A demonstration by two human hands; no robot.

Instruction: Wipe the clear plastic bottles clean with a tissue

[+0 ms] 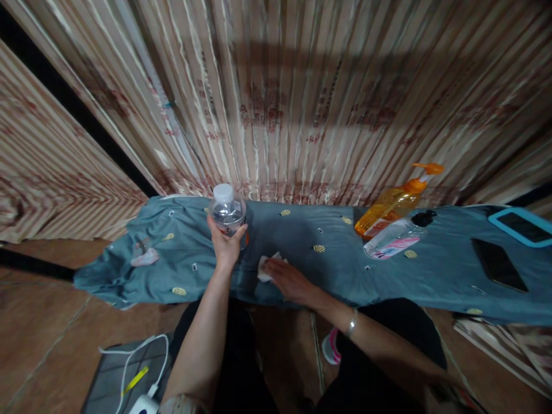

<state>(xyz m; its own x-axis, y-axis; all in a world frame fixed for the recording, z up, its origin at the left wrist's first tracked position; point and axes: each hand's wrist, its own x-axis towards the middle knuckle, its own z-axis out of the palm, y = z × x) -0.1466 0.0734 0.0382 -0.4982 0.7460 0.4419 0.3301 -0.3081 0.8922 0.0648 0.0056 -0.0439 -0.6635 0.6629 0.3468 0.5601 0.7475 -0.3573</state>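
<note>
My left hand [227,244] is wrapped around a clear plastic bottle [228,211] with a white cap, which stands upright on the cloth-covered surface. To its right, my right hand [284,277] presses a crumpled white tissue [266,269] against the blue-grey cloth [297,230], its fingertips closed on it. A small gap of cloth separates the bottle from the tissue. Part of the bottle's lower body is hidden behind my left hand.
On the right stand an orange pump bottle [383,213] and a clear black-topped pump bottle [394,237]. Beyond them are a dark phone [499,264] and a blue-framed object [524,227]. A small crumpled plastic piece [145,257] lies at left. A striped curtain [276,103] hangs behind.
</note>
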